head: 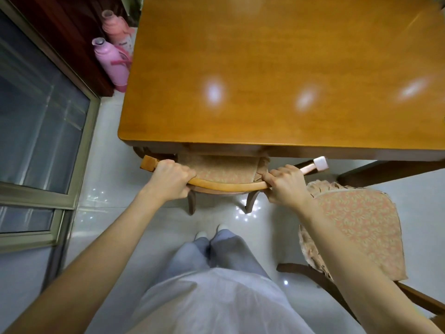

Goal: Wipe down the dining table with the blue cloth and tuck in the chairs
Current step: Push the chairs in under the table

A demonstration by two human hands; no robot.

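Note:
A glossy orange-brown dining table [277,68] fills the upper right of the view. A wooden chair [228,183] with a patterned seat cushion sits mostly under the table's near edge. My left hand [172,179] grips the left part of its curved top rail. My right hand [286,184] grips the right part of the same rail. A second chair [361,225] with a matching cushion stands to the right, pulled out from the table. No blue cloth is in view.
Two pink thermos flasks [112,61] stand on the floor by the table's left edge, beside dark wooden furniture. A sliding glass door [41,121] lines the left side. White glossy floor tiles [101,165] lie underfoot, with my legs and feet just behind the chair.

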